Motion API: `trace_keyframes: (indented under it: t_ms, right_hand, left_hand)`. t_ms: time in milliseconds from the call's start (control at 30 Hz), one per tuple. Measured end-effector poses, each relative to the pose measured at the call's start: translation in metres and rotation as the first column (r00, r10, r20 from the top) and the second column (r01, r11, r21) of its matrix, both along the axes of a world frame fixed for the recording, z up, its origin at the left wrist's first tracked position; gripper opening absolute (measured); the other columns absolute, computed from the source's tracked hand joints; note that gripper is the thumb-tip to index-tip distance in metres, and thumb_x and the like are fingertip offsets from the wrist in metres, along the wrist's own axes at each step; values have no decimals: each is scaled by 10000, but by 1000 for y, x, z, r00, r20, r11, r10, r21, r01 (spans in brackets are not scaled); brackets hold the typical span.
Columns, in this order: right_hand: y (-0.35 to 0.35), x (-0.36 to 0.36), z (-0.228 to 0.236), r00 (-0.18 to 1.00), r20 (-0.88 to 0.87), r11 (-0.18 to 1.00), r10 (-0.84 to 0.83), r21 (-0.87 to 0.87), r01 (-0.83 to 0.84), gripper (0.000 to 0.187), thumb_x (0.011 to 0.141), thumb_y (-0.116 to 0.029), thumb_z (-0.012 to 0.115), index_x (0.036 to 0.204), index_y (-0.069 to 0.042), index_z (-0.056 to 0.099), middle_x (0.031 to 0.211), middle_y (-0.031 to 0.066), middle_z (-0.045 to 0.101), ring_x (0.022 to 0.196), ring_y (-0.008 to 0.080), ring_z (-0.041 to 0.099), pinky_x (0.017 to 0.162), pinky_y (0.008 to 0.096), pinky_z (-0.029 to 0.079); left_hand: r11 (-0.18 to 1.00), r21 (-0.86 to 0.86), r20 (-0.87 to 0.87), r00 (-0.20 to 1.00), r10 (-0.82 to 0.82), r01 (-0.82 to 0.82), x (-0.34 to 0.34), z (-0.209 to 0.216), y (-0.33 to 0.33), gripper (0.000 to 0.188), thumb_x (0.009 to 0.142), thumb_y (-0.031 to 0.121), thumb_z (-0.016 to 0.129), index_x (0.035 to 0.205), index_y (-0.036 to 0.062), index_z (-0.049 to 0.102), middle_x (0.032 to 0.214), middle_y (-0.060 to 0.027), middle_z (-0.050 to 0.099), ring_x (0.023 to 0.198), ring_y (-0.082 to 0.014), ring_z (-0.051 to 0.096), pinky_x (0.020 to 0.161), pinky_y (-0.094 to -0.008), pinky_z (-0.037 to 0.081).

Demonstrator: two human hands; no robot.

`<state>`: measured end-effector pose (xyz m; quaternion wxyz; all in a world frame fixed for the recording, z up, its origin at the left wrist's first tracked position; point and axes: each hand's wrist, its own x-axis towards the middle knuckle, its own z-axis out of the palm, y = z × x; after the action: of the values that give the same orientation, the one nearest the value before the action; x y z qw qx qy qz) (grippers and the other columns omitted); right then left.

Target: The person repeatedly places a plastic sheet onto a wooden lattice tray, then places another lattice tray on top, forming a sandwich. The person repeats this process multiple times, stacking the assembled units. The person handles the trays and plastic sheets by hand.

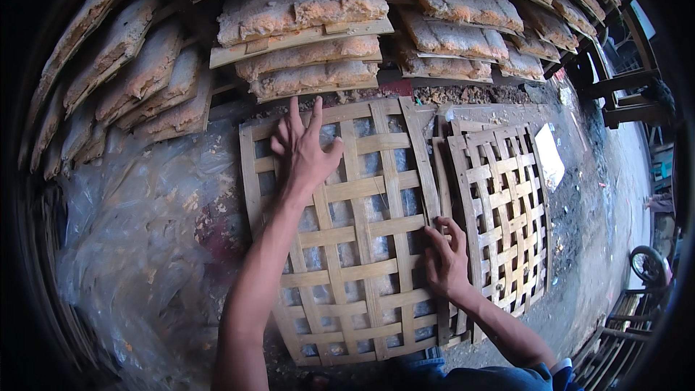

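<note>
A large woven bamboo lattice tray (pixel 362 232) lies flat in front of me, with clear plastic showing through its gaps. Over its far left part is my left hand (pixel 308 146), fingers spread and pointing away from me, holding nothing. My right hand (pixel 450 261) is at the right rail of the same tray. Its fingers are loosely bent and apart, with the tips at the rail; whether they press on it I cannot tell. A second, smaller-looking lattice tray (pixel 510 206) lies to the right, over other wooden frames.
Racks of slatted trays bearing thick, pale orange crumbly slabs (pixel 300 11) rise along the far side and left. Crumpled clear plastic sheeting (pixel 137 246) covers the left floor. A white sheet (pixel 550 156) lies at right; a wheel (pixel 648 266) and wooden slats (pixel 622 337) stand farther right.
</note>
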<state>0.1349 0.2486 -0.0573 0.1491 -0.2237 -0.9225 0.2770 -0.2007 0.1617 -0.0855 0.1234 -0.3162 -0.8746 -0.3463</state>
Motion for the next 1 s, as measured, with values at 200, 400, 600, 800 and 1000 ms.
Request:
trace_keyframes:
  t_ms: [200, 400, 600, 800, 1000]
  right_hand:
    - [2, 0, -1, 1000, -1, 1000, -3, -11, 3, 542, 849, 6, 676, 1373, -104, 595, 1446, 188, 477, 1157, 379, 532, 937, 450, 511]
    - [1, -2, 1, 1000, -6, 1000, 9, 11, -9, 556, 841, 11, 674, 1380, -102, 591, 1447, 193, 475, 1164, 378, 528, 940, 448, 507]
    - [2, 0, 2, 1000, -13, 1000, 23, 11, -23, 588, 826, 15, 674, 1395, -102, 580, 1457, 184, 468, 1165, 386, 524, 950, 453, 511]
    - [3, 1, 5, 1000, -1, 1000, 3, -13, -3, 592, 816, 12, 683, 1386, -119, 590, 1465, 161, 472, 1156, 391, 537, 972, 464, 522]
    - [0, 1, 1, 999, -43, 999, 2, 42, -1, 560, 837, 14, 672, 1376, -122, 600, 1471, 151, 486, 1184, 389, 544, 989, 461, 524]
  left_hand:
    - [998, 58, 80, 996, -38, 33, -6, -5, -1, 373, 809, 252, 791, 1131, 168, 623, 1468, -52, 497, 1348, -340, 435, 1071, -597, 296]
    - [999, 5, 32, 998, 45, -45, 3, -10, 23, 471, 835, 284, 773, 1264, 175, 612, 1492, -48, 476, 1357, -333, 434, 1101, -596, 248]
    - [995, 40, 71, 993, -89, 87, 8, 2, 10, 574, 860, 321, 752, 1382, 163, 573, 1545, -79, 431, 1383, -347, 416, 1085, -611, 291]
    - [956, -11, 25, 956, -293, 294, 30, 4, -45, 456, 859, 183, 751, 1295, 140, 625, 1489, -95, 504, 1368, -322, 484, 1123, -511, 324]
    - [962, 134, 189, 947, -261, 239, 51, 4, -133, 253, 905, 121, 733, 1131, 69, 630, 1042, -68, 572, 929, -186, 555, 835, -352, 443]
